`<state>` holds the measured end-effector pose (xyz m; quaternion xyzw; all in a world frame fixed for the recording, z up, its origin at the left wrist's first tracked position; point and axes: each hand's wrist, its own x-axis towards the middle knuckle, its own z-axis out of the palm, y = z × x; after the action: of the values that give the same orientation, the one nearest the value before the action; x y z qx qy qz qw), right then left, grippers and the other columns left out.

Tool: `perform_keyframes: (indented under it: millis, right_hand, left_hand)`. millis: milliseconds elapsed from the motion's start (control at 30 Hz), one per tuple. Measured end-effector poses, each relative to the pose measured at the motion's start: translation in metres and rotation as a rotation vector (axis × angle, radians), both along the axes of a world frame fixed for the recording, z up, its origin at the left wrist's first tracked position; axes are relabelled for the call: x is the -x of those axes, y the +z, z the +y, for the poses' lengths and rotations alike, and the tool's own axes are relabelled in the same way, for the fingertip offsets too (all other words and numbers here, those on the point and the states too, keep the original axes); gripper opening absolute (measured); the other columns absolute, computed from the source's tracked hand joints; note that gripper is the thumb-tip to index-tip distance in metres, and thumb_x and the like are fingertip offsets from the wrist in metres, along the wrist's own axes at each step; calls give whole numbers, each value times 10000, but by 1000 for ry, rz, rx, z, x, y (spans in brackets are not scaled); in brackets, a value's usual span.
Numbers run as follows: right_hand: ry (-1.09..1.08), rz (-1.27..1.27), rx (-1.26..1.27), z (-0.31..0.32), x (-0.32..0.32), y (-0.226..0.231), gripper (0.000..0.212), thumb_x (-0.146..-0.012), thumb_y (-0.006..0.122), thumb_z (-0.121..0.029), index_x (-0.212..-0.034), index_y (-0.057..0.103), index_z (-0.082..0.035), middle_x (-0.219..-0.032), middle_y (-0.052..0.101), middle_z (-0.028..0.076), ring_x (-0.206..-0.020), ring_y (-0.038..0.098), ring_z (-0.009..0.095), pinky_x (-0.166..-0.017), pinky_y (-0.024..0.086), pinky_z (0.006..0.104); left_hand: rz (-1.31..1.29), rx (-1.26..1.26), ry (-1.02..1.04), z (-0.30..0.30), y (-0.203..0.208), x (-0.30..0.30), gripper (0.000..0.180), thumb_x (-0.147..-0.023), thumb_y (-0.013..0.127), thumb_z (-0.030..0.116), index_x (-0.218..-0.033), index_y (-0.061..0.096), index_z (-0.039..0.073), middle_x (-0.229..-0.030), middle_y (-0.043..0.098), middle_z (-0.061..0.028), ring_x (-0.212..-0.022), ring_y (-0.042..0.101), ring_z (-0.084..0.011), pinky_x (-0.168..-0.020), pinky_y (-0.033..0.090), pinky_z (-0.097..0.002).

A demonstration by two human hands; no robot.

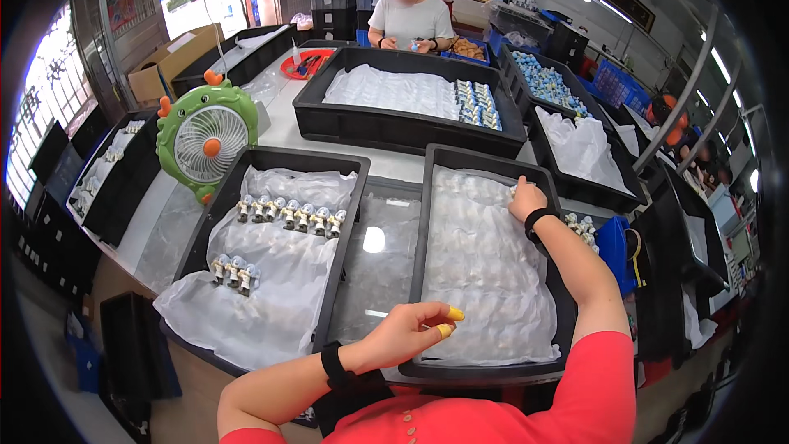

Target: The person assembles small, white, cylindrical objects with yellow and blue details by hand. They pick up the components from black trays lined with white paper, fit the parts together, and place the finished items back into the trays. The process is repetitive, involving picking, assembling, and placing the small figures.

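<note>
My right hand (528, 200) is at the far right corner of the right-hand black tray (426, 222), fingers bent together at the edge of the white lining sheet (489, 271). A small pale bit shows by its fingertips, too little to name. Rows of lumps show faintly under the sheet. Over the tray's near left side hovers my left hand (403, 333), yellow covers on thumb and forefinger, the two apart with nothing between them. In the left-hand black tray (347, 222), small white-and-blue figurines stand in a row (292, 215), and a smaller group (234, 273) lies nearer me.
A green fan (205, 136) stands left of the trays. Beyond them is a large black tray (386, 127) with figurines at its right end. More figurines (582, 228) and a blue bin (612, 251) are on the right. Across the table a person (411, 16) handles something small.
</note>
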<state>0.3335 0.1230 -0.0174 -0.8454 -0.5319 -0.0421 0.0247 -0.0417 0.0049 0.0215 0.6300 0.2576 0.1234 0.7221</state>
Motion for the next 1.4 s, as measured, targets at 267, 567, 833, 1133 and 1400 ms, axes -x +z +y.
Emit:
perform_keyframes:
  millis: [267, 567, 833, 1133, 1400]
  right_hand:
    - [267, 894, -118, -54, 58, 57, 538, -738, 716, -219, -1193, 530, 0, -816, 652, 101, -697, 652, 135, -632, 493, 263]
    - [746, 1118, -117, -149, 182, 61, 574, -792, 743, -182, -1272, 468, -27, -739, 575, 45, -628, 590, 107, -553, 473, 249]
    - [770, 1203, -32, -163, 167, 49, 685, -756, 770, -152, -1333, 414, -58, -744, 584, 62, -640, 574, 135, -608, 493, 277]
    - [893, 995, -282, -160, 159, 45, 732, -679, 819, -161, -1303, 445, -79, -906, 594, 88, -728, 584, 179, -678, 504, 301]
    - [836, 887, -378, -156, 155, 41, 719, -637, 857, -175, -1246, 494, -57, -918, 603, 63, -798, 614, 147, -758, 514, 289]
  left_hand:
    - [-160, 224, 155, 3, -8, -7, 375, -940, 520, 65, -1311, 465, 41, -1185, 567, -80, -1044, 584, -151, -916, 460, -283]
    - [-354, 287, 352, 5, -6, -10, 535, -980, 490, 189, -1441, 246, 68, -1177, 532, -58, -1050, 538, -115, -876, 470, -272]
    - [-236, 280, 308, 0, -8, -14, 582, -961, 527, 150, -1443, 213, 60, -1142, 560, -76, -1039, 566, -149, -888, 482, -308]
    - [-275, 239, 296, -3, 4, -25, 623, -900, 533, 10, -1437, 217, 18, -1165, 548, -97, -1050, 549, -142, -880, 454, -288]
    - [-422, 424, 235, 7, -8, -37, 520, -936, 479, 22, -1417, 281, 40, -1318, 481, -114, -1186, 522, -194, -948, 468, -330]
